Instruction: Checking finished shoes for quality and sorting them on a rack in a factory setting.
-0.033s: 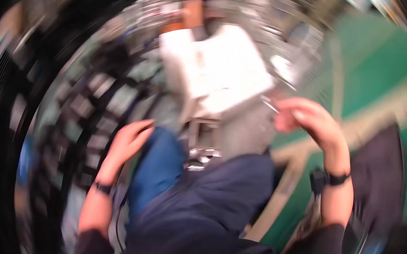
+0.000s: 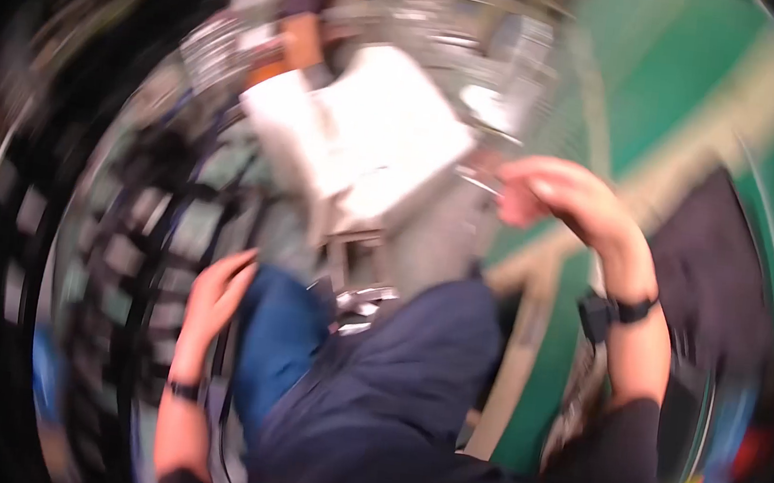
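Note:
My left hand (image 2: 217, 297) is beside my left thigh, its fingers stretched out and slightly apart, holding nothing that I can see. To the right, my right hand (image 2: 552, 195) is raised near the right corner of a white-topped low table (image 2: 407, 140), with its fingers curled together. A thin shiny sliver (image 2: 478, 181) shows at those fingertips; blur hides what it is and whether the fingers grip it. Dark bands circle both wrists, the right one carrying a black box-like piece (image 2: 595, 318).
Black crates or racks (image 2: 141, 244) stand along the left. Beyond the table is an orange and dark shape (image 2: 303, 39), too blurred to name. A round white thing (image 2: 488, 107) lies past its right corner. Green floor (image 2: 631, 69) with beige stripes spreads at right, beside a dark cloth-like shape (image 2: 710, 266).
The view has swung, so the white-topped table and the things around it appear farther left. Both hands keep much the same pose.

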`<action>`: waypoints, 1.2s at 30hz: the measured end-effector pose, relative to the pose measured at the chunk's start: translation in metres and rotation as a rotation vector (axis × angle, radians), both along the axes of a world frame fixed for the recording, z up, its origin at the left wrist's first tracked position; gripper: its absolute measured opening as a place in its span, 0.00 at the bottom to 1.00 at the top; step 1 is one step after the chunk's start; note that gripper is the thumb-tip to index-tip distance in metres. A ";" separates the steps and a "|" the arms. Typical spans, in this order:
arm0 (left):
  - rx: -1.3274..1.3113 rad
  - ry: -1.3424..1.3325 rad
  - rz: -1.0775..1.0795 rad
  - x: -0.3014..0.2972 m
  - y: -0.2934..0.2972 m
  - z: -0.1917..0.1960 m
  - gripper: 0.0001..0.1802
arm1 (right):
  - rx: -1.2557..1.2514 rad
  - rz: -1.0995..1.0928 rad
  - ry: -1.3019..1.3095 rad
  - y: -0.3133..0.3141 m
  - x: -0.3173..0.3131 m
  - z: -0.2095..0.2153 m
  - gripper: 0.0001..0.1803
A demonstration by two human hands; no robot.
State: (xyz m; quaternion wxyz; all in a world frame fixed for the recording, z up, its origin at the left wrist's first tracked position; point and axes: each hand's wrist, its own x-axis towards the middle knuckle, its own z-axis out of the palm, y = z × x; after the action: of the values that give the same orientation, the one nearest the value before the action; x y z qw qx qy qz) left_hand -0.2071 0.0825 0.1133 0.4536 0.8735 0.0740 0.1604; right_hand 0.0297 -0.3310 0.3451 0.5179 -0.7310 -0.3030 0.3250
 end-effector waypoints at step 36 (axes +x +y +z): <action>0.628 0.091 -0.177 0.040 -0.085 0.027 0.20 | -1.074 -1.531 -0.385 -0.458 -0.121 -0.077 0.59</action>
State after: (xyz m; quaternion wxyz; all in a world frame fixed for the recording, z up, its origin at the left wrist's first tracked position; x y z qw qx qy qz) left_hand -0.1672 -0.0025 0.1405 0.1706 0.9800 -0.0349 0.0963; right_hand -0.0910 -0.7885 0.2683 0.1266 -0.9120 0.3670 -0.1323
